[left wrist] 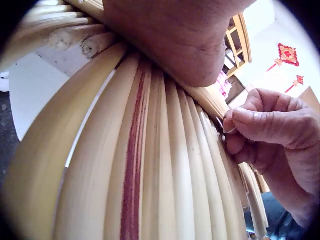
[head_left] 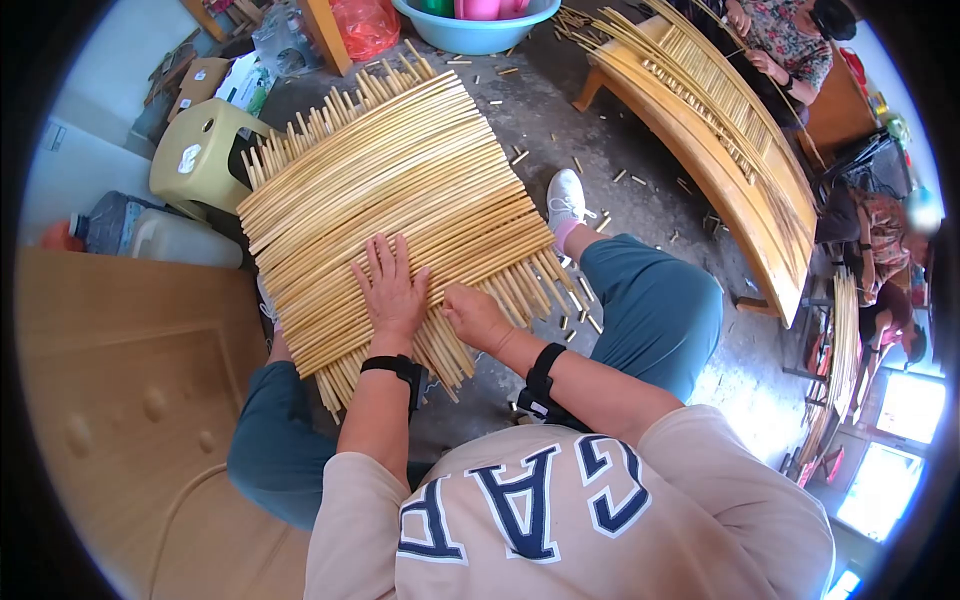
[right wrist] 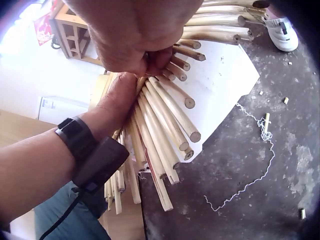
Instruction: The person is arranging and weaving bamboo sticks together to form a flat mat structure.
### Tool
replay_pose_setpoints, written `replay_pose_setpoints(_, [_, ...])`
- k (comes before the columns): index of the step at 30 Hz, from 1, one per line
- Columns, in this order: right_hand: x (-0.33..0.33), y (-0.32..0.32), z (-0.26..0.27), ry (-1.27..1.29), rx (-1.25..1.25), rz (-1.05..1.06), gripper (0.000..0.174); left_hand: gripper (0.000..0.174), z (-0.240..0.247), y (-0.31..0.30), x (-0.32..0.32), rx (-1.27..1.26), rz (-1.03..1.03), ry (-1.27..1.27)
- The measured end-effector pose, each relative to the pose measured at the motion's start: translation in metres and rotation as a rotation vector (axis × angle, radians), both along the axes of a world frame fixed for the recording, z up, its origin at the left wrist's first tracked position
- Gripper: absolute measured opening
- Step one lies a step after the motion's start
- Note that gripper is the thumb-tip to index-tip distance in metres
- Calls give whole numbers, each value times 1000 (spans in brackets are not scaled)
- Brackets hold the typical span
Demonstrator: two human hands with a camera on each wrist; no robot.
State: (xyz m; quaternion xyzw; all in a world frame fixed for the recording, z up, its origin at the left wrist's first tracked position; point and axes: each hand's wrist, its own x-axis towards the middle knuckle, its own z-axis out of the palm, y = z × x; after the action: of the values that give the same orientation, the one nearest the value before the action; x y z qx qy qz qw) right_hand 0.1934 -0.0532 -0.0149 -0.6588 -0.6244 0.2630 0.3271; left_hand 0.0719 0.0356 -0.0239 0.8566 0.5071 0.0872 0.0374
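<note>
A mat of pale, straight reed-like stalks lies across the person's lap, in crossing layers. My left hand rests flat on its upper layer with fingers spread. Just right of it, my right hand is curled at the mat's near edge. In the left wrist view the right hand's thumb and fingers pinch together against the stalks; I cannot tell exactly what small, thin thing they pinch. Cut stalk ends fan out below both hands in the right wrist view, one stalk streaked red.
White string and short cut pieces litter the dark floor. A plastic stool stands left, a blue basin ahead. A curved wooden table bears more stalks at right, where other people sit. A wooden panel borders the left.
</note>
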Motion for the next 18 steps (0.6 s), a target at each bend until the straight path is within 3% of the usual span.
replay_pose_setpoints(9, [2, -3, 1, -14, 28, 82, 15, 67, 9, -1, -2, -19, -26, -29])
replay_pose_setpoints(12, [1, -4, 4, -44, -34, 71, 18, 58, 21, 0, 2, -92, -50, -135])
replay_pose_setpoints(14, [0, -4, 4, -36, -14, 39, 19, 40, 34, -1, 17, -18, -220, -137])
replay_pose_setpoints(15, [-1, -4, 1, -34, 5, 26, 20, 40, 38, -3, 27, -18, -231, -135])
replay_pose_setpoints(17, [-2, -3, -11, -92, -24, 24, 19, 23, 44, -1, 47, -530, -423, -365])
replay_pose_setpoints(18, [-2, -3, -15, -151, -57, 30, 18, 23, 40, 2, 51, -530, -431, -363])
